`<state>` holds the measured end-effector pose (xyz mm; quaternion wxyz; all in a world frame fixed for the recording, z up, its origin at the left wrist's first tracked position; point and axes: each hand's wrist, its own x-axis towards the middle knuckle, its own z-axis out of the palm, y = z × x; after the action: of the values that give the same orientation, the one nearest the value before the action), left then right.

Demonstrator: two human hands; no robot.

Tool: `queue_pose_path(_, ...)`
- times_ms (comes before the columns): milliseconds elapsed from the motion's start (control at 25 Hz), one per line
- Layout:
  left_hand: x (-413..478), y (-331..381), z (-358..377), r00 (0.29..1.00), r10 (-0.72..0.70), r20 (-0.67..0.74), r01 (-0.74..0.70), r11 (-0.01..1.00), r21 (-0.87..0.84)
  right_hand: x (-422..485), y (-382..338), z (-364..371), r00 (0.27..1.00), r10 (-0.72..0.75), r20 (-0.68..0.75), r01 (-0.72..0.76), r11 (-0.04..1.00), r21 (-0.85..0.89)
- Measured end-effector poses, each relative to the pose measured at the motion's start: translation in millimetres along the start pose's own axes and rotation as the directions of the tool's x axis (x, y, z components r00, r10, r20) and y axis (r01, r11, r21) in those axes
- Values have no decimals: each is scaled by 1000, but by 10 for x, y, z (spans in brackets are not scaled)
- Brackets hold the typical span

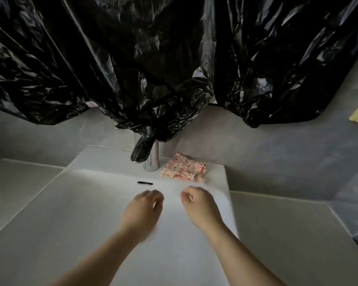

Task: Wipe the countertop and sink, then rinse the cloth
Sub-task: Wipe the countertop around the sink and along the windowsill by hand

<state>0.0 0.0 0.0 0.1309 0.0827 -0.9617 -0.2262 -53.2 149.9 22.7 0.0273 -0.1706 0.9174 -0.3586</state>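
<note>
Over the sink (81,203), left hand (142,211) and right hand (201,207) loosely curled, empty.

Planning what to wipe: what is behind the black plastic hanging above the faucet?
Below the black plastic only grey wall shows. The plastic drapes down onto the top of the faucet. Whatever lies behind it is fully covered and cannot be seen.

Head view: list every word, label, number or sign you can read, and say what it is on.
No text can be read.
Pale tag on the black plastic: too blurred to read.
Cloth: a dotted print only, no letters.
Faucet and sink: no marking shows.
</note>
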Motion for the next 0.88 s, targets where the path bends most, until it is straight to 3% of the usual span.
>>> queue_pose_path(80, 188, -82, 139, 992, 92, -83, -82, 989, 125, 342, -20, 125, 984, -134, -117, 105, 968, -227)
queue_pose_path(160, 355, -148, 282, 989, 136, -50, -112, 933, 343, 674, -86, 188, 986, -161, -47, 131, 916, -380)
queue_pose_path(320, 483, -285, 512, 996, 89, 5, -83, 909, 407, 1051, 10, 380, 991, -35, 127, 95, 859, -504)
queue_pose_path(440, 477, -350, 578, 994, 110, 29, -112, 910, 398, 1078, 139, 471, 994, -77, 72, 104, 804, -585)
queue_pose_path(560, 440, -331, 539, 991, 119, 59, -132, 904, 407, 982, 214, 468, 986, -167, 19, 149, 818, -556)
queue_pose_path(680, 296, -127, 432, 979, 99, 179, -161, 913, 375, 747, 295, 371, 976, -207, -65, 150, 859, -489)
queue_pose_path(800, 35, 226, 433, 950, 97, 298, -175, 953, 246, 385, 392, 153, 970, -229, -80, 170, 877, -450)
queue_pose_path(880, -96, 509, 472, 958, 134, 254, -179, 970, 163, 159, 483, -135, 977, -193, -90, 147, 916, -375)
